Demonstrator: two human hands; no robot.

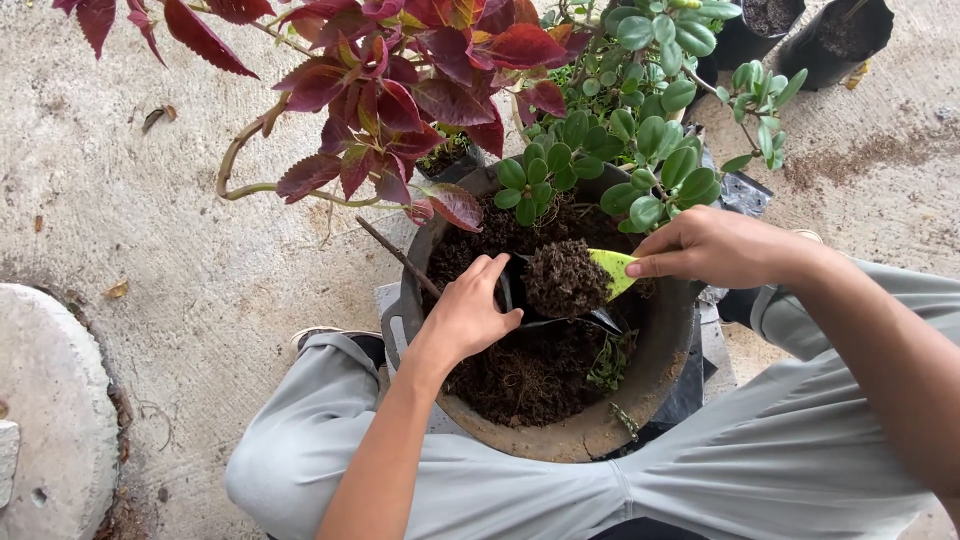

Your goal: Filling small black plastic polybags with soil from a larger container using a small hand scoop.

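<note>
A large round grey basin [590, 432] full of dark soil [525, 375] sits between my knees. My left hand [468, 315] grips the rim of a small black plastic bag [560, 318] standing in the soil and holds it open. My right hand [710, 247] holds a yellow-green scoop [615, 268] loaded with soil [565, 278] right over the bag's mouth. A thin stick [395, 255] leans on the basin's left rim.
A red-leaved plant [400, 90] and a green round-leaved plant [630, 130] overhang the basin's far side. Black nursery bags [835, 35] stand at the top right. A round concrete slab [50, 400] lies at the left on the concrete floor. My grey trousers [760, 460] frame the basin.
</note>
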